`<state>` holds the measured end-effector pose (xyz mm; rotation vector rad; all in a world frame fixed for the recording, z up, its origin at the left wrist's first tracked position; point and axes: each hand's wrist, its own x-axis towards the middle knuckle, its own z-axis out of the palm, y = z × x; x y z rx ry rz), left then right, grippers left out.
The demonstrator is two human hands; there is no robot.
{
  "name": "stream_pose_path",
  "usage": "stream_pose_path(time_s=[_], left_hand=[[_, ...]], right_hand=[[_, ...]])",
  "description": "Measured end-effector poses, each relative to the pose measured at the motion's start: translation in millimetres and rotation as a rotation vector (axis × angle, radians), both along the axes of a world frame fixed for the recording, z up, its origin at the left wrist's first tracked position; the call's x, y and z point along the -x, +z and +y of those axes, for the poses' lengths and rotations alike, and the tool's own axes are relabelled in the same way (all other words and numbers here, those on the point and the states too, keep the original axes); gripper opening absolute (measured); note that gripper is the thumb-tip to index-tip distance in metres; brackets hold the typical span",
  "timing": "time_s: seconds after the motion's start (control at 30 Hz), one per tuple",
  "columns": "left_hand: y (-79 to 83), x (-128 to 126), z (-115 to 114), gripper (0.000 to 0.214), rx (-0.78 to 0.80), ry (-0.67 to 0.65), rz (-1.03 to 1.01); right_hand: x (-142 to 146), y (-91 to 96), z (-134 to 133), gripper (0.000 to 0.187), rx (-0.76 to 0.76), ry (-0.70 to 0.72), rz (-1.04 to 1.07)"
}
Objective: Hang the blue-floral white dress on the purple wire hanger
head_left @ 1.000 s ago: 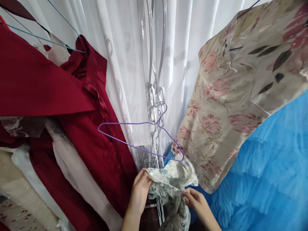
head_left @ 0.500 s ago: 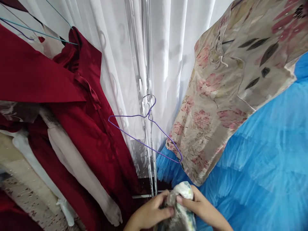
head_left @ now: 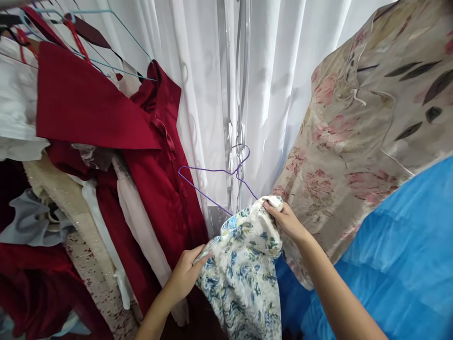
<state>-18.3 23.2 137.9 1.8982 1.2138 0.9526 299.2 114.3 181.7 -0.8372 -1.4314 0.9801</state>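
Note:
A white garment with blue and yellow floral print (head_left: pixel 247 264) hangs stretched between my hands. My left hand (head_left: pixel 189 267) pinches its left edge, lower down. Higher up, my right hand (head_left: pixel 281 215) grips the top right corner beside the right arm of a purple wire hanger (head_left: pixel 207 167). That hanger hooks onto a white metal stand (head_left: pixel 231 137). Its lower right part is hidden behind the cloth, so I cannot tell whether the hanger's right end is inside the garment.
Dark red dresses (head_left: pixel 95 108) hang on the left among pale and sequined garments. To the right hang a beige floral top (head_left: pixel 332 132) and a blue ruffled tulle garment (head_left: pixel 396 264). White curtains (head_left: pixel 276 71) form the backdrop.
The bunched floral cloth has been raised and spread out in front of the purple hanger. My hands have moved up and apart. The view has shifted a little to the left.

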Motion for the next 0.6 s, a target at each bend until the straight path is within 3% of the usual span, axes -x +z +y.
stream_pose_path(time_s=[0.1, 0.17, 0.27, 0.37, 0.5, 0.6], left_hand=[[9.2, 26, 14, 0.042, -0.080, 0.052, 0.107], [15.2, 45, 29, 0.043, -0.184, 0.038, 0.227], [27.4, 73, 59, 0.036, -0.377, -0.109, 0.414], [42.8, 97, 94, 0.024, -0.455, -0.184, 0.567], [65.6, 113, 145, 0.029, -0.513, -0.048, 0.559], [84.5, 103, 178, 0.030, -0.595, 0.080, 0.413]], right_hand=[[7, -0.1, 2, 0.028, 0.036, 0.029, 0.072], [1, 6.4, 0, 0.035, 0.067, 0.039, 0.048], [-14, 23.6, 0, 0.042, 0.090, 0.012, -0.051], [-29, 42.1, 4, 0.044, 0.144, 0.019, -0.104], [-37, 59.6, 9, 0.045, 0.176, 0.043, -0.163], [-36, 68.0, 11, 0.044, 0.176, 0.055, -0.176]])
